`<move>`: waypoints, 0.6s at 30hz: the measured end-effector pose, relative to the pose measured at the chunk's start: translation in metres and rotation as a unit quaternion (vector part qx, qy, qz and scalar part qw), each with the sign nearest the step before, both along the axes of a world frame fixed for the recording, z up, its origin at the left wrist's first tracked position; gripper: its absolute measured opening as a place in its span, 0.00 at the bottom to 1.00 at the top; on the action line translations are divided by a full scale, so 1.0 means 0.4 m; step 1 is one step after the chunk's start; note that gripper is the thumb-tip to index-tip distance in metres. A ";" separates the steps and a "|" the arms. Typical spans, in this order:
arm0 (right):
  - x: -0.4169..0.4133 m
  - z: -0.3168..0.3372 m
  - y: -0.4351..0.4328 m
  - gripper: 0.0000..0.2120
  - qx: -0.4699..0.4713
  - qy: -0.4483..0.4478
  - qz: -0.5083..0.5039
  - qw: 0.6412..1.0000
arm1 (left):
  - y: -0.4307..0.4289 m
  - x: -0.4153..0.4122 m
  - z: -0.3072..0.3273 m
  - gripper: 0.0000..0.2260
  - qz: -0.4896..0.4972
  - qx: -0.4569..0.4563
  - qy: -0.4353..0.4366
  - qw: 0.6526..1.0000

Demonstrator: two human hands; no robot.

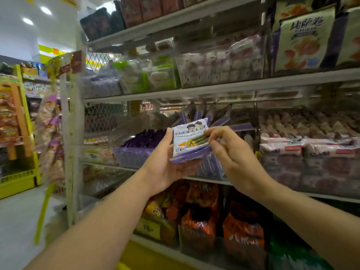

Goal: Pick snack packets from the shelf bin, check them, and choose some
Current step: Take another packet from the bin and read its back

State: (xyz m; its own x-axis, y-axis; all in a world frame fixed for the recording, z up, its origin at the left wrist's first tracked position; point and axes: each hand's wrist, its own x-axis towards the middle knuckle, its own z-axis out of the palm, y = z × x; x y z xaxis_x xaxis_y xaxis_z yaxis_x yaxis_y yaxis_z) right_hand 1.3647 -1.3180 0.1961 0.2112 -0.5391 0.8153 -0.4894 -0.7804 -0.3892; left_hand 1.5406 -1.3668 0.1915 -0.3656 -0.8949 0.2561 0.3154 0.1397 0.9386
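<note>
Head view: the left hand (167, 164) cradles a small stack of white-and-purple snack packets (190, 141) from below, thumb up its left edge; the right hand (231, 152) pinches the stack's right edge; the stack is held just before the clear shelf bin (136, 151) of purple packets; orange bags (198, 221) fill the shelf beneath

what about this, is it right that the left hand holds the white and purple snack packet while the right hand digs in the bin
Not the right hand: the head view shows it pinching the right edge of the white and purple snack packet, in front of the bin. The left hand does hold it.
</note>
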 end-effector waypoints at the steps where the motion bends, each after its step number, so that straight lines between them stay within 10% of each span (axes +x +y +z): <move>1: 0.018 -0.031 0.001 0.08 0.023 0.009 0.024 0.999 | 0.004 0.017 -0.022 0.24 0.005 0.004 0.020 1.000; 10: 0.156 -0.271 -0.069 0.32 0.306 -0.205 0.132 0.920 | 0.006 0.158 -0.315 0.22 0.074 -0.034 -0.043 0.996; 18: 0.210 -0.377 -0.156 0.14 0.423 -0.370 0.195 0.804 | -0.023 0.178 -0.477 0.17 0.085 -0.034 -0.133 0.987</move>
State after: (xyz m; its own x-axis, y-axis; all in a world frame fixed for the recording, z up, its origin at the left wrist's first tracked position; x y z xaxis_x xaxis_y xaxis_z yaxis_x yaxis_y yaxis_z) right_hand 1.4486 -1.3803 0.0455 0.1243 -0.9771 0.1728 0.3389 -0.1219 -0.9329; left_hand 1.6120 -1.3762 0.0006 -0.2745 -0.9329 0.2332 0.0248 0.2356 0.9715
